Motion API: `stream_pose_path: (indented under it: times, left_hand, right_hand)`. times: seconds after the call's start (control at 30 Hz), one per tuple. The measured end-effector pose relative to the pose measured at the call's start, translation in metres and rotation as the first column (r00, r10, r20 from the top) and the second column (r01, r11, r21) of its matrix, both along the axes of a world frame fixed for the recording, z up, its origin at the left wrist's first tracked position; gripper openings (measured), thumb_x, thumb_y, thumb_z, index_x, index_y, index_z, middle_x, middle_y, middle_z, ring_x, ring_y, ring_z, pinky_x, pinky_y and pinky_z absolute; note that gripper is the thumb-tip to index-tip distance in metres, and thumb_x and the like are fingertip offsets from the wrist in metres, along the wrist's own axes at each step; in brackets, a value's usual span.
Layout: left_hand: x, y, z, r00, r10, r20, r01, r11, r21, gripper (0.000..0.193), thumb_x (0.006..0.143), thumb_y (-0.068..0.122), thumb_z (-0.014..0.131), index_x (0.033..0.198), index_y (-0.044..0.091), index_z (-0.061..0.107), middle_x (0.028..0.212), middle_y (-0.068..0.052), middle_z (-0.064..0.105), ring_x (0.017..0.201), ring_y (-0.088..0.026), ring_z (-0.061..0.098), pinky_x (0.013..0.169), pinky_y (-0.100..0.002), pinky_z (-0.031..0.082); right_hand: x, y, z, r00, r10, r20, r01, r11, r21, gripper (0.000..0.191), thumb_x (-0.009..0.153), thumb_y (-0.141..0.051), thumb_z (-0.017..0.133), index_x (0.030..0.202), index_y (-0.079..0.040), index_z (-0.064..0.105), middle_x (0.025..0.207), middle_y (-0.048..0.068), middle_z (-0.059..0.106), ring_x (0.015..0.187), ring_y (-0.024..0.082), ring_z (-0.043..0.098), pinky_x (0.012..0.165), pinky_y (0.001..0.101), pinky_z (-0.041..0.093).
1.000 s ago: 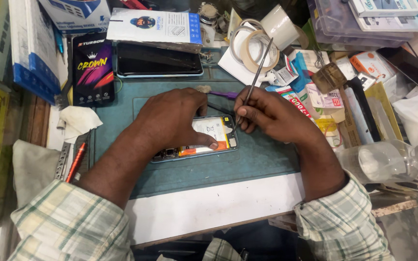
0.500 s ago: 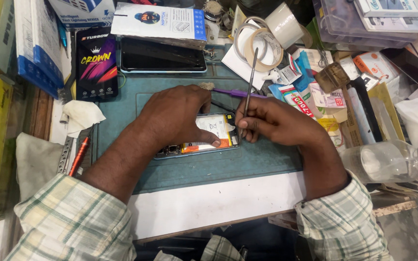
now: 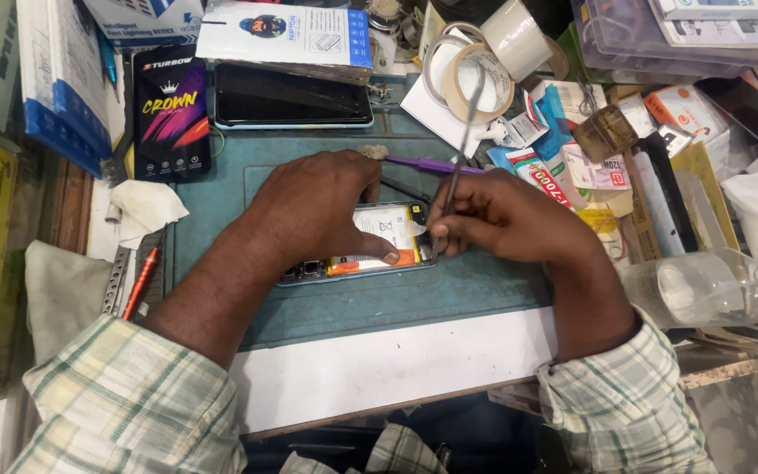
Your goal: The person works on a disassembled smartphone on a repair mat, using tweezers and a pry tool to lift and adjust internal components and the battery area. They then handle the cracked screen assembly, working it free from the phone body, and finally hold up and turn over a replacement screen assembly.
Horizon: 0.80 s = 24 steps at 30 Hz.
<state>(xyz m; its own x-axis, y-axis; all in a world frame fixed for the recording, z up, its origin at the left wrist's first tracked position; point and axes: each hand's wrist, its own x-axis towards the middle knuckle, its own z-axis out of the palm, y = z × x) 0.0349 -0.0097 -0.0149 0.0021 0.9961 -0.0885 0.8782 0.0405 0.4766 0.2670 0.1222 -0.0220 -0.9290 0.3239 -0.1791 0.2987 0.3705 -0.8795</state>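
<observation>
Your left hand [image 3: 322, 211] pressed flat the opened, thin, fragile-looking phone with the white battery [image 3: 370, 246] on the teal mat [image 3: 379, 303], while your right hand [image 3: 506, 215] pinched slim metal tweezers [image 3: 458, 167] at its edge.

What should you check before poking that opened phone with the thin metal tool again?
1. Left hand pressing down the opened phone with its white and orange battery: ok.
2. Right hand gripping the thin metal tweezers: ok.
3. Tweezer tip touching the phone's right end: cannot tell, fingers hide it.
4. Phone lying flat on the teal rubber work mat: ok.
5. Purple plastic pry tool away from the tweezers: not ok, they cross.
6. Clear plastic bottle away from the phone: ok.
</observation>
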Motion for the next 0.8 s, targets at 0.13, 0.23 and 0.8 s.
stream_pose_path:
  times: [0.13,0.23,0.8]
  left_hand:
    - [-0.0003,0.0009,0.0005,1.0,0.002,0.0,-0.002,1.0,-0.026,0.066,0.053,0.054,0.097,0.095,0.012,0.066,0.103,-0.005,0.07,0.101,-0.028,0.069,0.084,-0.046,0.054]
    - [-0.0003,0.0015,0.0002,1.0,0.002,0.004,-0.002,1.0,-0.03,0.066,0.052,0.053,0.097,0.094,0.012,0.066,0.103,-0.005,0.07,0.1,-0.028,0.069,0.083,-0.047,0.054]
    - [-0.0024,0.0027,-0.0054,1.0,-0.008,0.02,0.008,1.0,-0.007,0.065,0.052,0.053,0.096,0.094,0.012,0.067,0.101,-0.006,0.071,0.099,-0.028,0.07,0.084,-0.047,0.054]
  right_hand:
    - [0.0002,-0.0007,0.0011,1.0,-0.01,0.003,0.01,0.999,0.037,0.009,0.098,-0.008,0.066,0.102,0.001,0.065,0.083,0.007,0.074,0.073,0.012,0.072,0.067,0.0283,0.061]
    - [-0.0005,-0.002,0.0016,1.0,-0.009,-0.019,0.009,1.0,-0.013,0.009,0.099,-0.008,0.065,0.103,0.0,0.064,0.085,0.007,0.074,0.076,0.012,0.072,0.069,0.0279,0.062]
    - [-0.0019,-0.0075,0.0015,0.999,-0.029,-0.039,0.029,0.999,0.013,0.01,0.097,-0.007,0.067,0.102,0.002,0.067,0.084,0.007,0.075,0.077,0.012,0.072,0.071,0.0278,0.061]
